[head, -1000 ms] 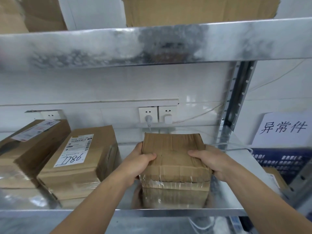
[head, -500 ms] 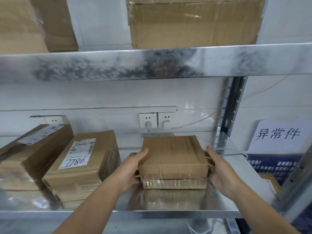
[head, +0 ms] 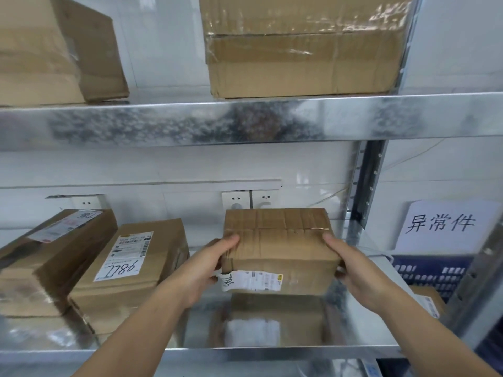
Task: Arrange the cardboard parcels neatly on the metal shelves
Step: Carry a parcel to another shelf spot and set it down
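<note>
Parcel (head: 280,240) in both hands, low over the lower metal shelf (head: 367,330), its reflection showing in the steel right beneath. Whether the bottom edge is touching down or just clear, I cannot tell. Left hand (head: 206,268) wraps the left end, thumb on top, fingers curled round the side. Right hand (head: 356,270) mirrors it on the right end, thumb over the top edge. A firm two-sided clamp on the box, then. It is well right of the neighbouring box (head: 141,268) with the handwritten number, an open gap between them. My read on handling: it's small and two bare hands manage it, so probably light. The corrugated board is creased and taped across the top, likely stiff at the ends but apt to give if squeezed mid-panel. Ends and bottom corners look like the places to hold. Shipping label (head: 253,280) on the front face is peeling at its left corner, right by the left fingers, and that could snag. Steel looks slick, so the box should slide into line with a gentle push
</note>
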